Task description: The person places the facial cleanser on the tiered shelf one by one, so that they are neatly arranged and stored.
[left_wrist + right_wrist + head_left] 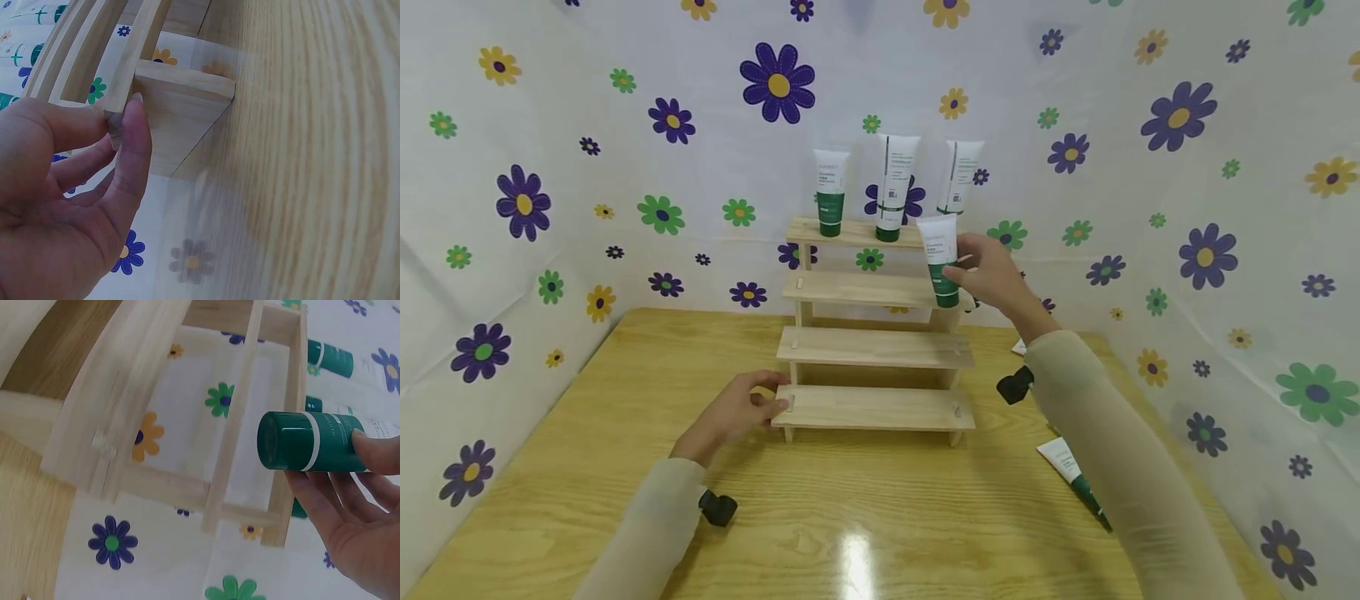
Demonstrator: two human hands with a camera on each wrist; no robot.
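Note:
A wooden four-tier display rack stands on the table, with three white-and-green squeeze tubes upright on its top tier: a shorter tube at left, a tall tube in the middle and another tube at right. My left hand pinches the left end of the lowest tier between thumb and fingers, plain in the left wrist view on the shelf board. Cap down, a small squeeze tube is gripped in my right hand, in front of the rack's upper right side. Its green cap faces the right wrist camera.
On the table to the right lies another squeeze tube, partly behind the right sleeve. A white bit of something shows near the right forearm. Flower-patterned cloth encloses the back and sides.

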